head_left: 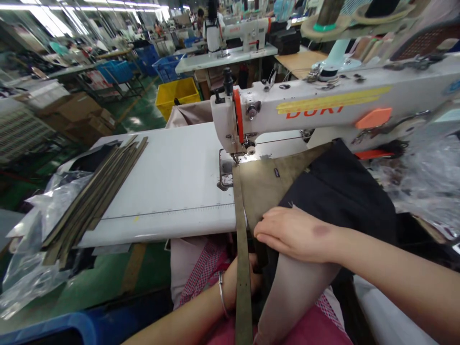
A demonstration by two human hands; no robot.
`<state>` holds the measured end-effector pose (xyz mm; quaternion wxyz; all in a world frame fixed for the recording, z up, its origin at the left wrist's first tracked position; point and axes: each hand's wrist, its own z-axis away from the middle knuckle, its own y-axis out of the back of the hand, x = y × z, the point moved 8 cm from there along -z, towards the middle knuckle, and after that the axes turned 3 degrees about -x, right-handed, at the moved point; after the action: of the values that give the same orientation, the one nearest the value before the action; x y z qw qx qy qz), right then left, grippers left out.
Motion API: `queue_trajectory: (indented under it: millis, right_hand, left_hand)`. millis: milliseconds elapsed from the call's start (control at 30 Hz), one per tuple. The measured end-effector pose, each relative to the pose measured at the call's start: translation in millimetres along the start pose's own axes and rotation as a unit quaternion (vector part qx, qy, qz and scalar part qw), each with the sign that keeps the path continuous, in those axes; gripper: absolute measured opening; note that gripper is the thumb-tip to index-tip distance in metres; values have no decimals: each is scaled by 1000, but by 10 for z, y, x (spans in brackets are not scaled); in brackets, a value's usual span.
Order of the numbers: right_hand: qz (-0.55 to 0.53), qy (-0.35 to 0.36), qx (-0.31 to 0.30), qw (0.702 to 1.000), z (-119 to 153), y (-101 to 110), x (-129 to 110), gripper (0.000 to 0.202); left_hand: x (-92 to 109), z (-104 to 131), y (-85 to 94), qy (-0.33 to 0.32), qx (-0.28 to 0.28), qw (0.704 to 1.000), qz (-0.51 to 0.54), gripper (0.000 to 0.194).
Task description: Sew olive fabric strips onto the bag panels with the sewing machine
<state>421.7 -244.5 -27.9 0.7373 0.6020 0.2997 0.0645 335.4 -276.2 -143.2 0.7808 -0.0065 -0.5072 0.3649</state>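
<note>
An olive and black fabric piece point(266, 179) lies on the sewing machine bed, its top edge at the presser foot point(236, 160). A small dark label point(276, 172) sits on its olive part. Along its left edge runs a long olive strip point(243, 268), hanging down over the table's front edge into my lap. My right hand point(287, 232) is on top of the fabric, fingers together and curled over a fold of it. Below the table edge, my left hand point(254, 275) is behind the strip, beside the hanging fabric; its fingers are mostly hidden. A bracelet circles that wrist.
The white sewing machine point(323, 108) spans the right side. Several olive strips point(104, 191) lie at the table's left end, beside clear plastic point(61, 196). A blue bin point(53, 328) stands at lower left, a yellow crate point(176, 96) behind the table. More plastic point(427, 177) lies right.
</note>
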Motion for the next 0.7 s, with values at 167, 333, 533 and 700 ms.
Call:
queue_trajectory:
  millis: [167,333,533,700]
  right_hand:
    - [31,-126,-165,978,264,-475,42,15]
    - [205,-126,20,970,519,-572,-33,72]
    - [186,-21,106,977,561,-798,-89,63]
    - [95,33,96,990,509,-729,-150,60]
  left_hand:
    - [-48,32,-5,-12,-17,1000,21,42]
    - [-97,7,-116,-16,-104,989,104,49]
    - [-133,-20,-31,-5,-93,994,56,53]
    - [-145,43,-19,3,-113,992,53,57]
